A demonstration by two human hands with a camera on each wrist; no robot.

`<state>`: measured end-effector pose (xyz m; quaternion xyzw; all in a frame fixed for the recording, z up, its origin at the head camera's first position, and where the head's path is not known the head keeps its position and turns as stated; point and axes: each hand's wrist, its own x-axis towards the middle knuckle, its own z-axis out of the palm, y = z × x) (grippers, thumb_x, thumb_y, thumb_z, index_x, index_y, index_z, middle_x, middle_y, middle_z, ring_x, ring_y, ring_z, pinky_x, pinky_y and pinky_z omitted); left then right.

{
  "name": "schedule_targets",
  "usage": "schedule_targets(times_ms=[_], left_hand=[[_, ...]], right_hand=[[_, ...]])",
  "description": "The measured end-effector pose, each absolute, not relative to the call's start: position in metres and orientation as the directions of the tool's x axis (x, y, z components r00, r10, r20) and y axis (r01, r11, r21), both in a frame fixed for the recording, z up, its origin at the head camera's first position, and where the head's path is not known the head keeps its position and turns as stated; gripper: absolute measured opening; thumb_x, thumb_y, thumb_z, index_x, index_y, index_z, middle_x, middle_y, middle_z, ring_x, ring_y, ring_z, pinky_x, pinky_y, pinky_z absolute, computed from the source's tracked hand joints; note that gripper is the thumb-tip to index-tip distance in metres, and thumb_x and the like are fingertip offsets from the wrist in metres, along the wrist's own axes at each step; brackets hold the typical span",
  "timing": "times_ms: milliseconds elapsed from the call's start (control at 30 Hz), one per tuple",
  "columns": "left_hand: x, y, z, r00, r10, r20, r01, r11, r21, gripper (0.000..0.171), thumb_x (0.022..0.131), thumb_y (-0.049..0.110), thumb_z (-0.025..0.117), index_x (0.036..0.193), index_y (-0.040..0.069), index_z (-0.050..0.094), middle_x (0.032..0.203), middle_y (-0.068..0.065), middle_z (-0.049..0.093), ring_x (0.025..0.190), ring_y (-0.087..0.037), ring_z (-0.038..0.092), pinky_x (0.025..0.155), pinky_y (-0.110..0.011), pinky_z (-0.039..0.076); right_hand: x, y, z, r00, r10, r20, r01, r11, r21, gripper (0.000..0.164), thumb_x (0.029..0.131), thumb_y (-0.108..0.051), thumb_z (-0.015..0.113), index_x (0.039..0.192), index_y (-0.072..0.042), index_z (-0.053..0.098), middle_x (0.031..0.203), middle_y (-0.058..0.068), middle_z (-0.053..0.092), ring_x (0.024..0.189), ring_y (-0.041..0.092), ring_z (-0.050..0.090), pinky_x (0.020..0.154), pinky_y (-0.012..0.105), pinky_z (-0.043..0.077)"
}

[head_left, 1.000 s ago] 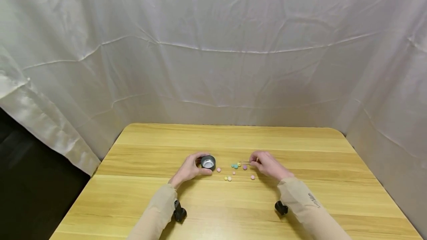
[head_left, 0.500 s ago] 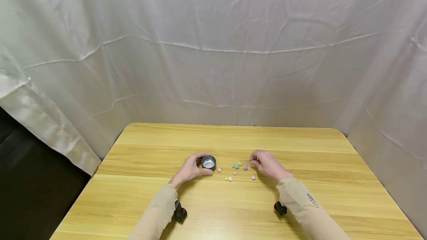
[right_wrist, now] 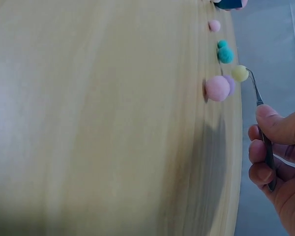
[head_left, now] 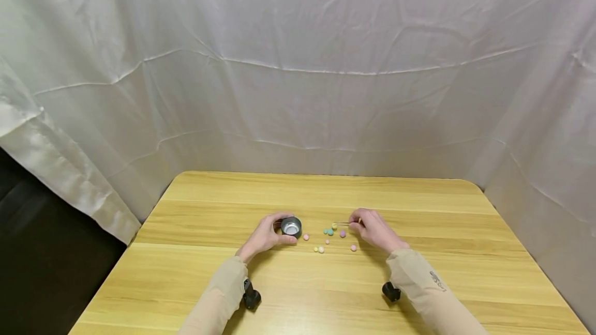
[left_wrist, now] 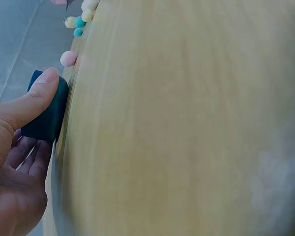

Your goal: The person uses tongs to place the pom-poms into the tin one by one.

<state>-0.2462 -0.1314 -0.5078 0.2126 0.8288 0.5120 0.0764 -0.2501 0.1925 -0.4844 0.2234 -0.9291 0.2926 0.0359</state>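
My left hand (head_left: 265, 234) grips a small dark round bowl (head_left: 291, 227) with a silvery inside, thumb on the near side and fingers behind. In the left wrist view the bowl (left_wrist: 50, 110) stands on the table between thumb and fingers. My right hand (head_left: 372, 229) pinches a pair of metal tweezers (right_wrist: 257, 91) with a bent tip. At that tip sits a yellow pom-pom (right_wrist: 240, 73), seemingly just off the table. Close by lie two teal pom-poms (head_left: 330, 232) and a purple one (head_left: 342, 234).
On the wooden table (head_left: 298, 293) between the hands lie more pom-poms: a pink one (head_left: 306, 237) beside the bowl, a cream one (head_left: 321, 249) nearer me, and another pink one (head_left: 353, 248) near the right hand. A pale curtain (head_left: 298, 118) hangs behind the table.
The tweezers' tip and the yellow pom-pom have risen slightly, apart from the teal ones. My left hand and the bowl hold their place.
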Motion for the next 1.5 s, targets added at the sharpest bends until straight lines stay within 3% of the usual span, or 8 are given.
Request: schedule_targets(times_ms=[367, 667, 1000, 1500], left_hand=[[-0.248, -0.131, -0.509, -0.894, 0.437, 0.098, 0.279, 0.372, 0.885, 0.064, 0.082, 0.009, 0.083, 0.137, -0.006, 0.055, 0.133, -0.028, 0.06, 0.118, -0.043, 0.063, 0.101, -0.051, 0.054], [-0.248, -0.131, -0.509, -0.901, 0.425, 0.09, 0.272, 0.391, 0.879, 0.064, 0.081, 0.01, 0.084, 0.137, -0.003, 0.056, 0.132, -0.025, 0.062, 0.118, -0.039, 0.065, 0.101, -0.046, 0.055], [-0.248, -0.131, -0.51, -0.906, 0.416, 0.078, 0.254, 0.386, 0.887, 0.064, 0.081, 0.011, 0.085, 0.137, -0.002, 0.057, 0.132, -0.022, 0.063, 0.119, -0.037, 0.065, 0.101, -0.046, 0.055], [-0.247, -0.13, -0.51, -0.903, 0.42, 0.095, 0.275, 0.392, 0.878, 0.064, 0.081, 0.01, 0.085, 0.137, -0.004, 0.056, 0.132, -0.025, 0.062, 0.119, -0.039, 0.064, 0.101, -0.047, 0.055]], right_hand=[[-0.249, 0.185, -0.48, -0.902, -0.375, 0.216, -0.43, 0.719, -0.546, 0.005, 0.093, -0.007, 0.07, 0.09, -0.004, 0.07, 0.086, 0.005, 0.07, 0.073, 0.009, 0.058, 0.06, 0.019, 0.048], [-0.247, 0.174, -0.474, -0.891, -0.383, 0.245, -0.453, 0.707, -0.542, 0.006, 0.094, -0.006, 0.069, 0.088, -0.007, 0.069, 0.083, 0.003, 0.068, 0.069, 0.006, 0.055, 0.058, 0.018, 0.045], [-0.241, 0.155, -0.468, -0.874, -0.396, 0.281, -0.483, 0.653, -0.583, 0.01, 0.096, -0.008, 0.067, 0.088, -0.002, 0.068, 0.083, 0.005, 0.068, 0.067, 0.014, 0.065, 0.059, 0.019, 0.05], [-0.249, 0.128, -0.47, -0.881, -0.408, 0.239, -0.466, 0.665, -0.583, 0.005, 0.093, -0.007, 0.07, 0.089, -0.008, 0.071, 0.085, 0.003, 0.07, 0.072, 0.005, 0.057, 0.061, 0.017, 0.049]])
